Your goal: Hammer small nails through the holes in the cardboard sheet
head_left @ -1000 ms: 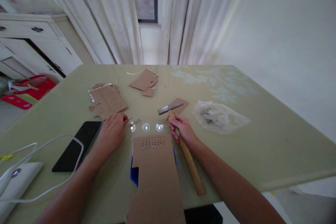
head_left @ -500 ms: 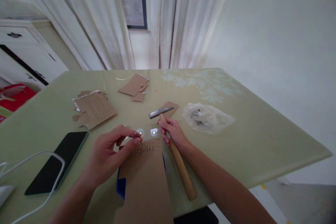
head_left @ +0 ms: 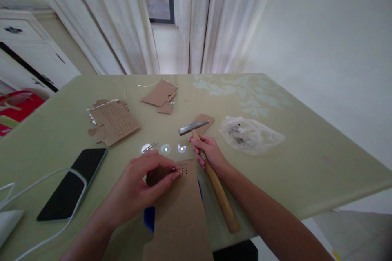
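Observation:
My left hand (head_left: 142, 181) is closed in a pinch on a small metal nail (head_left: 174, 169), held over the far end of a brown cardboard strip (head_left: 182, 216). Rows of small punched holes show beside the fingertips; the hand hides some of them. Under the cardboard a blue object (head_left: 149, 217) peeks out, mostly covered. My right hand (head_left: 210, 153) grips a hammer (head_left: 222, 195) by its wooden handle, close to the metal head. The hammer head is off to the right of the cardboard, above a small brown cardboard piece (head_left: 204, 121).
Several thin nails (head_left: 150, 147) lie past my left hand. Torn cardboard with rows of holes (head_left: 113, 122) and more cardboard scraps (head_left: 161, 93) lie farther back. A clear plastic bag (head_left: 251, 135) is at right. A black phone (head_left: 73, 185) and white cable (head_left: 49, 177) are at left.
My left hand has moved right along the rows of holes with the nail. Loose nails behind it now show. The right hand keeps its hold on the hammer. The view has shifted slightly.

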Motion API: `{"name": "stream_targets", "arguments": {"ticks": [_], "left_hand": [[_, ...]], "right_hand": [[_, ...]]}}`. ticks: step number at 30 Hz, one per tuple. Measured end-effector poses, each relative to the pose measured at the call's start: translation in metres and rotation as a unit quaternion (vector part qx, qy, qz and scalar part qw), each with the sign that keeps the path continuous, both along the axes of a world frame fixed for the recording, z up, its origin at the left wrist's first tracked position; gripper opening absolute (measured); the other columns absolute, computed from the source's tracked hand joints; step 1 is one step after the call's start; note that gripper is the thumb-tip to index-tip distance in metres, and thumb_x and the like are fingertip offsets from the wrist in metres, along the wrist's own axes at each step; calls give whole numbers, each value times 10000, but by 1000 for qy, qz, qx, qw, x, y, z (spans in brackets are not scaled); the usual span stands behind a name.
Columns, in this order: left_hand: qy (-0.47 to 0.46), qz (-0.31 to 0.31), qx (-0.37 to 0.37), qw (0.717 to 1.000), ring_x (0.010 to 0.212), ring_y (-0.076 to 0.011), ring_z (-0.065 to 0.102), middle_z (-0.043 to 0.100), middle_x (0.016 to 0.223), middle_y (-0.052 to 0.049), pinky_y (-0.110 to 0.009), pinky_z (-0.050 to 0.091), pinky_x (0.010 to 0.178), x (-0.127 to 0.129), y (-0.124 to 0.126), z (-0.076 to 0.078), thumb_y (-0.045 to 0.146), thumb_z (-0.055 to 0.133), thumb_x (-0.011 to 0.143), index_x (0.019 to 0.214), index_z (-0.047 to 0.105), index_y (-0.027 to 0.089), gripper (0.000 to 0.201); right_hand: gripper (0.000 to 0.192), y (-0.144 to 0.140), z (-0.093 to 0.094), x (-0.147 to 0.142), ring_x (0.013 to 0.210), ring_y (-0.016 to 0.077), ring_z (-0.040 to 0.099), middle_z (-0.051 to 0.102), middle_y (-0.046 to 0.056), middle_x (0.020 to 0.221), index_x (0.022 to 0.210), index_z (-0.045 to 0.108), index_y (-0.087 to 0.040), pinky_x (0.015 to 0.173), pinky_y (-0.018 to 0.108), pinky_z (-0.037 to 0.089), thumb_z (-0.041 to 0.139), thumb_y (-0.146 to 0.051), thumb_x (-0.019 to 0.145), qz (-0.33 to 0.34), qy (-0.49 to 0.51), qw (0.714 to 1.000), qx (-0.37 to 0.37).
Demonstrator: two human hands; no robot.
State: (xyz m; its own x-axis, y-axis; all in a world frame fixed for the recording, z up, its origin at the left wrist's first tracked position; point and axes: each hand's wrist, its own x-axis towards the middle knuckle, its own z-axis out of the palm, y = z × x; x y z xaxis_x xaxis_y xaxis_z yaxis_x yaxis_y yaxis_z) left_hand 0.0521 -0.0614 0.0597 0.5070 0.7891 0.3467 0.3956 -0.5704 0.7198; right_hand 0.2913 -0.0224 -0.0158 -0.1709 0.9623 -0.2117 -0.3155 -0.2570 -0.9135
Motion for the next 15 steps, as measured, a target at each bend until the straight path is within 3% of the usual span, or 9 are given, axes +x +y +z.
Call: {"name": "stream_targets", "arguments": {"ticks": [15], "left_hand": [[8, -1, 1, 1000, 587, -81, 580, 715, 784, 27, -187, 458, 533, 0, -2, -5, 235, 734, 996, 1002, 801, 249, 68]], "right_hand": [[406, 0, 0, 0, 306, 62, 422, 545, -105, 592, 907, 661, -180, 267, 211, 298, 833, -523, 776, -7, -4, 1000, 4]]}}
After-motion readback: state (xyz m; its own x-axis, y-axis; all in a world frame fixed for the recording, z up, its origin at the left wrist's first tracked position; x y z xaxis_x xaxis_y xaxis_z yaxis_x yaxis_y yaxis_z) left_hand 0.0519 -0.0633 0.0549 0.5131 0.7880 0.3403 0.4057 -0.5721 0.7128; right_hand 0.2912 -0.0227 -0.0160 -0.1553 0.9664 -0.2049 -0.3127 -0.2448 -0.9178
